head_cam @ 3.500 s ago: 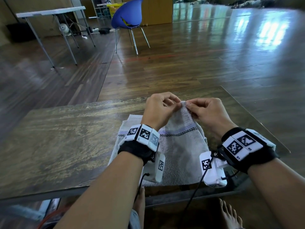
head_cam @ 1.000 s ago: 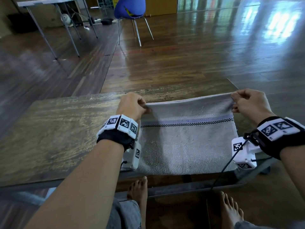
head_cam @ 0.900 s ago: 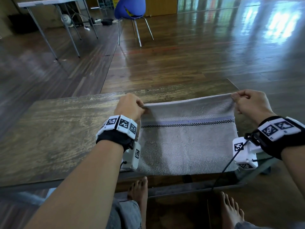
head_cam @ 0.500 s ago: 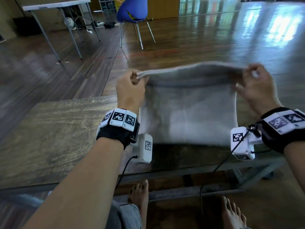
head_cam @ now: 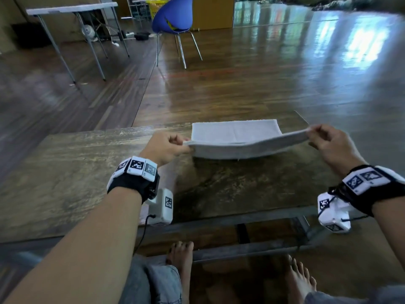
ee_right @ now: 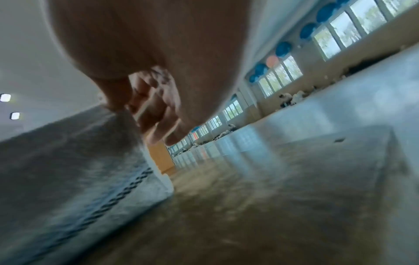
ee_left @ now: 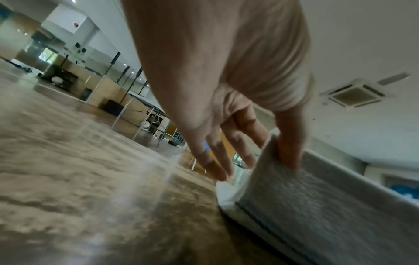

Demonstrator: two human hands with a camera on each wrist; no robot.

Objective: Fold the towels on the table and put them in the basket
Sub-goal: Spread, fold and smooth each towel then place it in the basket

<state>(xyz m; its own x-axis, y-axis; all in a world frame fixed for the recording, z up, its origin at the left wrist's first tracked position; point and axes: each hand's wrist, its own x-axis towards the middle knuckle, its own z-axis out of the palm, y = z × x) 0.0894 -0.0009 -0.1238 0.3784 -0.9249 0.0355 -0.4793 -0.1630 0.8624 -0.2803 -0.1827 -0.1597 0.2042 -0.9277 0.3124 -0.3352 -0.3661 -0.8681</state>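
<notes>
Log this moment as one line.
towel on table, part folded | left hand pinches near corner | right hand pinches other corner | basket unseen

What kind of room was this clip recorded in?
Probably a large hall or studio, not a home: a wide glossy wooden floor, a long row of windows along one wall, a ceiling air-conditioning unit, and a folding table beside a blue chair.

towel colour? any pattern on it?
Pale grey towel, with a dark checkered stripe near one end; clearest in the right wrist view.
</notes>
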